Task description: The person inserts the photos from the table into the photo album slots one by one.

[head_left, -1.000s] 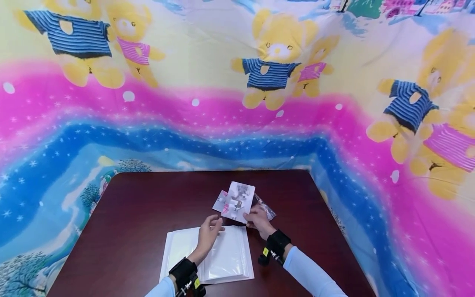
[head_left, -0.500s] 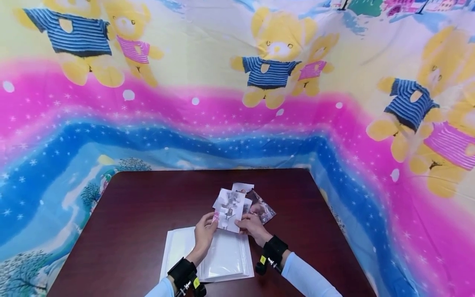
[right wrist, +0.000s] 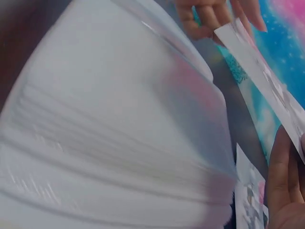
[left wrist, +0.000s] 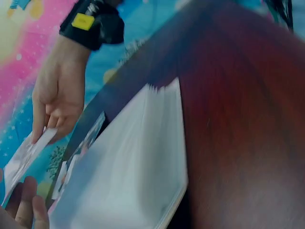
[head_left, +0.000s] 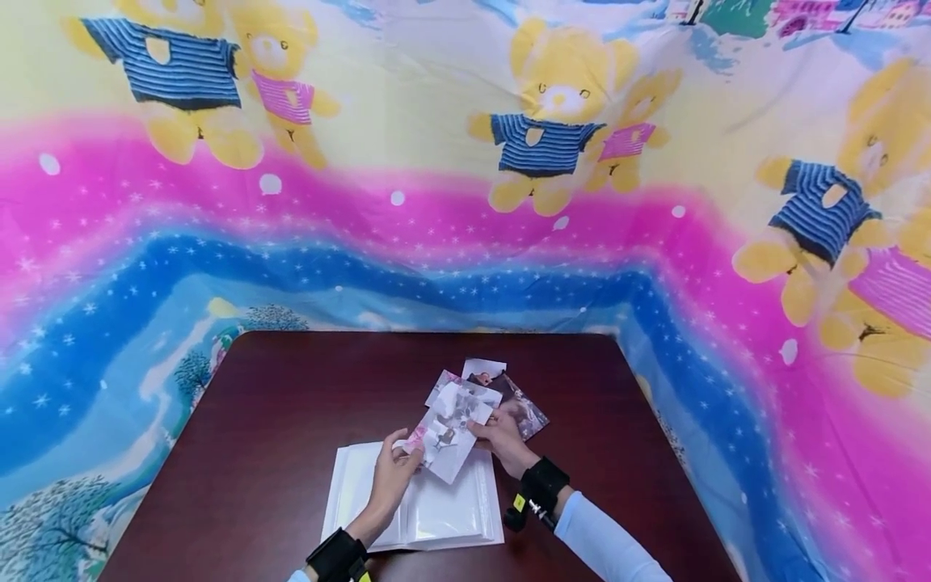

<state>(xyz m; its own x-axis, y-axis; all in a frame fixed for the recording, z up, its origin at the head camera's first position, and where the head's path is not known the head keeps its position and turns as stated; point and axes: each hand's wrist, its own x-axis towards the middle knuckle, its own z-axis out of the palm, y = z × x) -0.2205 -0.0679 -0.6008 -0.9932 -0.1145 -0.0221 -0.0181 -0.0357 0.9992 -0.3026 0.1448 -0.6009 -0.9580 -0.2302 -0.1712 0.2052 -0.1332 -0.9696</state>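
Observation:
My right hand [head_left: 503,440] pinches a printed photo [head_left: 447,440] by its right edge, thumb on top. The photo has a pale picture with pink at its left side, and it is tilted over the top of an open white photo album [head_left: 451,517]. Around the photo's left corner lies my left hand [head_left: 393,477], fingers loosely bent. In the right wrist view that corner [right wrist: 233,31] sits between the left fingers [right wrist: 205,16] and the thumb, which stands apart from it. Clear sleeves cover the album pages [right wrist: 105,95].
Behind the held photo, several more photos overlap on the dark wooden table [head_left: 327,380]: a dark one [head_left: 527,414] at the right and a pale one [head_left: 483,368] at the back. A patterned cloth [head_left: 422,242] with bears hangs around the table.
The held photo has come toward the album and turned clockwise, its lower edge now over the pages. My left hand has moved from beside the album pages to the photo's left corner.

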